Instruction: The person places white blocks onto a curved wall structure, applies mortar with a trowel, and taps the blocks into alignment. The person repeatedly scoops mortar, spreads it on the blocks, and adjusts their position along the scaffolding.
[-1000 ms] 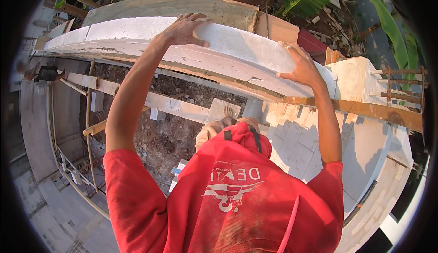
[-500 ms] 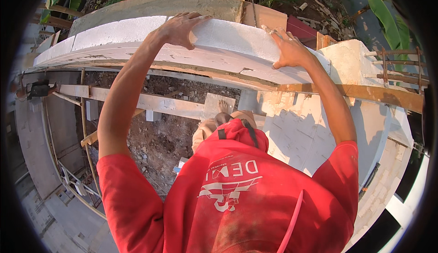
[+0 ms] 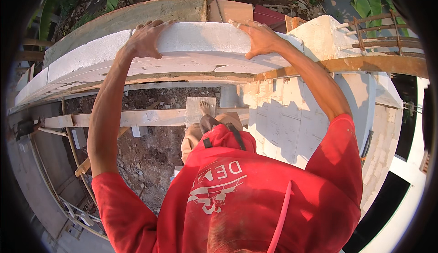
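A long white lightweight concrete block (image 3: 200,36) lies on top of the wall in front of me. My left hand (image 3: 147,40) grips it near a joint with the neighbouring block (image 3: 86,52), fingers over the top and thumb on the near face. Toward its right end, my right hand (image 3: 262,39) clasps it the same way, fingers spread across the top edge and thumb against the near side. The fingertips on the far side are partly hidden. Both arms are stretched forward.
Beyond the wall stand a grey panel (image 3: 132,20) and plywood (image 3: 230,11). A white pillar with protruding rusty rebar (image 3: 381,38) rises at right. Below, a bare foot rests on a board (image 3: 194,111) by a plank (image 3: 109,117), above rubble-strewn ground (image 3: 146,161).
The view has turned, so the wall, block and both hands appear farther left. Both hands stay on the block; I see no clear shift of it along the wall.
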Available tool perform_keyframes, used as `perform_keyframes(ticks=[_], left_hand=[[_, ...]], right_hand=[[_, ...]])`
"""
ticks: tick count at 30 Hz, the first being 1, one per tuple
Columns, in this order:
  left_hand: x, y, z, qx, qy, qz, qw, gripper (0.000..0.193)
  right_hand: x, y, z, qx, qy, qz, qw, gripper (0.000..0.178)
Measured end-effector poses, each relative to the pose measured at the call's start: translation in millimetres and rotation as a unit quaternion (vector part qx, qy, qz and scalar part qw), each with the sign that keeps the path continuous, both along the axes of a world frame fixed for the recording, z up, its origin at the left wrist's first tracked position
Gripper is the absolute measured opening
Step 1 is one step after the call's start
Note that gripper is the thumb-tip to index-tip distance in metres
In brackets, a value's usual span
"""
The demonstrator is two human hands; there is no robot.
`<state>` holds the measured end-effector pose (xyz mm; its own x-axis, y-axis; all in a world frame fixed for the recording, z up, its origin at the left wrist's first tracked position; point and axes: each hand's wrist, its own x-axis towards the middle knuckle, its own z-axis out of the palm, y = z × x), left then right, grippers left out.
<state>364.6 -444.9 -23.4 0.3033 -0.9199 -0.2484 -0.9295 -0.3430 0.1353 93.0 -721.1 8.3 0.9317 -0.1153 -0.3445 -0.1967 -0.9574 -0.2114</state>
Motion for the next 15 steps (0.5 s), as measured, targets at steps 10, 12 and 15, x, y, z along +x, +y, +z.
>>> perform_keyframes(ticks=[10,12,15], left_hand=[[6.2,-2.7,-0.1,-0.056,0.019,-0.017,0.998,0.119],[3.7,-1.8,0.1,-0.063,0.009,-0.015,0.998,0.121],[13.0,-3.0,8.3,-0.087,-0.018,-0.028,0.996,0.121]], right_hand=[[-1.6,-8.8,-1.4,0.008,-0.012,-0.024,1.0,0.109],[-3.1,-9.3,1.4,0.018,-0.003,-0.028,0.999,0.11],[-0.7,-6.8,15.7,0.011,-0.015,-0.031,0.999,0.112]])
